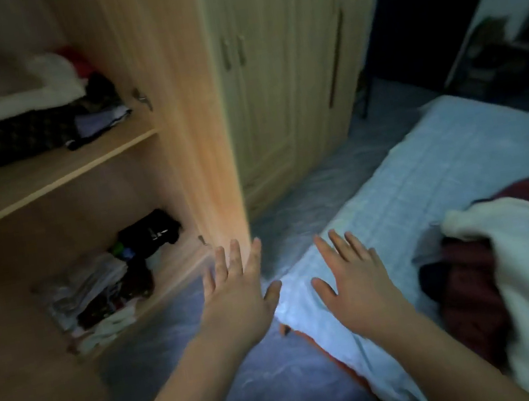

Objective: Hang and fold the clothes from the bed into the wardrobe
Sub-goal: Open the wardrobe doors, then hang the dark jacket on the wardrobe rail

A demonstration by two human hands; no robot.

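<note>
Both hands, left (236,295) and right (352,280), spread flat, gripping nothing.

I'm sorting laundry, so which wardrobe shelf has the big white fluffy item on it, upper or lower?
The upper wooden shelf: the white fluffy item tops its dark pile. The lower wooden shelf holds only smaller folded clothes.

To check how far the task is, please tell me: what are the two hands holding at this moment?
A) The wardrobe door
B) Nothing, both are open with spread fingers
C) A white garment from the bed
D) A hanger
B: the left hand and right hand are held out with fingers straight and spread, empty, while the pile of clothes lies untouched on the bed.
</note>
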